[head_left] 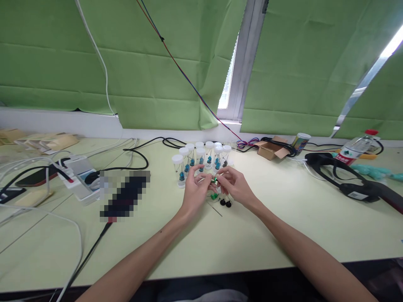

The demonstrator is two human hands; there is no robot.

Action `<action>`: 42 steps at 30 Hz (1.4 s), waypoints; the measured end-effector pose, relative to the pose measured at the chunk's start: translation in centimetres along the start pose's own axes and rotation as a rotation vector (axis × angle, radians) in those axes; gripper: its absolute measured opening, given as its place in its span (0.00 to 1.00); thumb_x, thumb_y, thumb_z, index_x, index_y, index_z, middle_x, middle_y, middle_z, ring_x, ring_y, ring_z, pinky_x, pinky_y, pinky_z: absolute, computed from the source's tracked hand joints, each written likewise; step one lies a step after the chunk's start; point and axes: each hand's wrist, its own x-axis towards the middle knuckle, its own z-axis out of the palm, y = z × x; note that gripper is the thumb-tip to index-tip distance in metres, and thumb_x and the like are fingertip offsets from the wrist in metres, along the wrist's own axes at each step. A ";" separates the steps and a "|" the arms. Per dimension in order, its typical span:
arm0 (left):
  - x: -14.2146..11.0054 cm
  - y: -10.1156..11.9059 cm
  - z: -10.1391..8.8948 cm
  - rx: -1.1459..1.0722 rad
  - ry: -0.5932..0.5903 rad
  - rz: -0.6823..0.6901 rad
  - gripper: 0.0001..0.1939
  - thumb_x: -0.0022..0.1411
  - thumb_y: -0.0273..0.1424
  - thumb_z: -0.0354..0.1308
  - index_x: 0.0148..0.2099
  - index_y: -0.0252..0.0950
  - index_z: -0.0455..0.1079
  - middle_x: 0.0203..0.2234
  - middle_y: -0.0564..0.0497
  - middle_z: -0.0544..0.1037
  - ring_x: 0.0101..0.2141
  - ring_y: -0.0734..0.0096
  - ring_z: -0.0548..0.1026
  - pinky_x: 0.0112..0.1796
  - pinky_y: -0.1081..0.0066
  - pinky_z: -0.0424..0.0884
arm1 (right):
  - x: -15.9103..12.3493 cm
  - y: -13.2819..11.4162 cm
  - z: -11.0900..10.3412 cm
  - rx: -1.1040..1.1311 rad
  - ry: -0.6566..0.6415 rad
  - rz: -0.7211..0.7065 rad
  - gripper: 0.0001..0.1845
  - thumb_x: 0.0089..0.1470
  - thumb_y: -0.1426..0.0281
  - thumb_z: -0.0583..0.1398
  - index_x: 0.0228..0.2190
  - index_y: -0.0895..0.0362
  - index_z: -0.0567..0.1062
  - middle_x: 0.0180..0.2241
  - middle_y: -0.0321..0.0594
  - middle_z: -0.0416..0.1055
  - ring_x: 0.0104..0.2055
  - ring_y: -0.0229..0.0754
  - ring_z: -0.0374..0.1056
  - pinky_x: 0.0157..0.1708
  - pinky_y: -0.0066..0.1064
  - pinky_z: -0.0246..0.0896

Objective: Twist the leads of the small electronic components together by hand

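Between my two hands is a small green part (215, 180) with a dark piece at it; its kind is too small to make out. My left hand (198, 188) pinches it from the left, thumb and forefinger closed. From the other side, my right hand (235, 185) grips it with bent fingertips. Just below the fingers lie another green piece (214, 196), black round pieces (226, 203) and a thin metal rod (215, 209). Behind the hands stand several clear tubes (178, 171) with white caps and blue parts inside, some partly hidden by my fingers.
A pixelated dark device (126, 195) lies on the left, near a white box (82, 178) and tangled cables. At the back right are an open cardboard box (271, 149) and a can (301, 143). A black headset-like strap (340, 178) and a bottle (355, 149) occupy the right.
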 end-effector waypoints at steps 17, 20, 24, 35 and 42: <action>0.0 0.2 0.0 0.010 0.014 0.002 0.21 0.58 0.35 0.61 0.50 0.41 0.58 0.30 0.56 0.74 0.22 0.74 0.74 0.29 0.66 0.75 | 0.0 0.4 -0.2 -0.029 0.033 0.001 0.18 0.52 0.56 0.63 0.37 0.56 0.70 0.31 0.36 0.67 0.22 0.34 0.67 0.21 0.28 0.64; 0.0 0.3 0.0 0.011 0.013 0.000 0.21 0.58 0.35 0.60 0.50 0.41 0.58 0.30 0.56 0.74 0.22 0.74 0.74 0.29 0.66 0.75 | 0.0 0.3 -0.2 -0.023 0.027 -0.005 0.17 0.53 0.57 0.62 0.37 0.56 0.70 0.31 0.35 0.65 0.22 0.34 0.67 0.21 0.27 0.63; -0.1 0.3 0.1 0.008 0.009 -0.002 0.21 0.58 0.35 0.60 0.50 0.41 0.57 0.30 0.56 0.74 0.22 0.74 0.75 0.30 0.65 0.75 | 0.0 0.2 -0.2 -0.020 0.019 -0.018 0.17 0.54 0.56 0.62 0.37 0.56 0.69 0.28 0.34 0.67 0.22 0.34 0.66 0.21 0.27 0.63; 0.0 -0.1 0.0 0.009 0.008 0.004 0.21 0.58 0.35 0.60 0.51 0.41 0.57 0.31 0.56 0.74 0.22 0.74 0.75 0.30 0.65 0.75 | 0.1 0.4 0.0 -0.022 0.029 -0.022 0.17 0.57 0.54 0.59 0.35 0.56 0.70 0.23 0.34 0.69 0.19 0.34 0.64 0.19 0.26 0.60; 0.0 0.1 0.0 0.005 0.018 0.008 0.21 0.58 0.35 0.61 0.51 0.41 0.58 0.29 0.56 0.74 0.22 0.74 0.74 0.29 0.66 0.75 | 0.1 0.4 -0.1 -0.041 0.033 -0.005 0.17 0.54 0.55 0.61 0.36 0.56 0.70 0.28 0.36 0.69 0.21 0.34 0.66 0.20 0.27 0.62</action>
